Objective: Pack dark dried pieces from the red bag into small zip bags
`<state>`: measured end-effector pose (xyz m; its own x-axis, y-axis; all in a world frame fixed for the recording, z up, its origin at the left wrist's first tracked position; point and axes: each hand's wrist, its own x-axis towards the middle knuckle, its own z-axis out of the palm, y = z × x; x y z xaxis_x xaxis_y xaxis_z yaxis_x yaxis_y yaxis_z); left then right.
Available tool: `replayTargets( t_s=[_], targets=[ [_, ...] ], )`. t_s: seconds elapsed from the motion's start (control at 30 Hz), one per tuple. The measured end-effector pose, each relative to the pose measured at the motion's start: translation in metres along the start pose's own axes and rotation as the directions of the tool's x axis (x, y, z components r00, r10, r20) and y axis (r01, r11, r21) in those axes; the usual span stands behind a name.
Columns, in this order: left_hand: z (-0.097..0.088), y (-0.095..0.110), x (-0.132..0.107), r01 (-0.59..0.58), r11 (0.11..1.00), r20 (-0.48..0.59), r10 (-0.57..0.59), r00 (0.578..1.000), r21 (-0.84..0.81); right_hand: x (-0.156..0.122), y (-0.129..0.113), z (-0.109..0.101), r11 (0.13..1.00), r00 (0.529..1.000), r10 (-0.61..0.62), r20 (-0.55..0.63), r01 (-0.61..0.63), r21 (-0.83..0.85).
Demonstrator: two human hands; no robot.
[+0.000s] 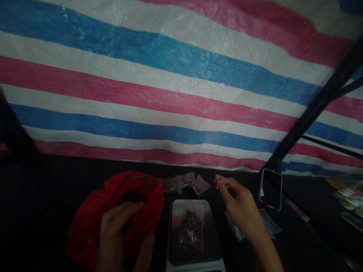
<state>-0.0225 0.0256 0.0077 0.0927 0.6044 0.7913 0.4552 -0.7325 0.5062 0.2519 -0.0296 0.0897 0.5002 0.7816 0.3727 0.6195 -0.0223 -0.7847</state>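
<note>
A red plastic bag (93,211) stands open at the left, with dark brown pieces inside. At its mouth is my left hand (117,226), thumb and fingers apart, with nothing visible in it. My right hand (241,204) pinches thumb and forefinger together around something small that I cannot make out. A bit of clear plastic (219,176) shows just behind those fingertips. Between my hands, a clear zip bag (193,230) of brown pieces lies on a digital scale (175,249).
Filled small zip bags (200,185) lie behind the scale. Flat clear bags (270,223) rest beside my right wrist. A phone (270,189) leans near a dark metal pole (309,113). Striped sheeting (170,102) hangs behind the black table surface. Blurred packets (351,198) lie far right.
</note>
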Motion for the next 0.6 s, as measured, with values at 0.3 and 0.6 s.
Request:
replayTargets(
  t_s=[0.3,0.6],
  targets=[
    [-0.006,-0.012,-0.002,0.065,0.998,0.032,-0.064,0.997,-0.015,-0.006,0.004,0.012,0.997,0.956,0.050,0.288,-0.028,-0.079],
    [-0.004,-0.001,-0.001,0.059,0.998,0.006,-0.059,0.998,-0.024,-0.012,0.000,0.025,0.977,0.922,0.159,0.354,-0.095,-0.190]
  ],
)
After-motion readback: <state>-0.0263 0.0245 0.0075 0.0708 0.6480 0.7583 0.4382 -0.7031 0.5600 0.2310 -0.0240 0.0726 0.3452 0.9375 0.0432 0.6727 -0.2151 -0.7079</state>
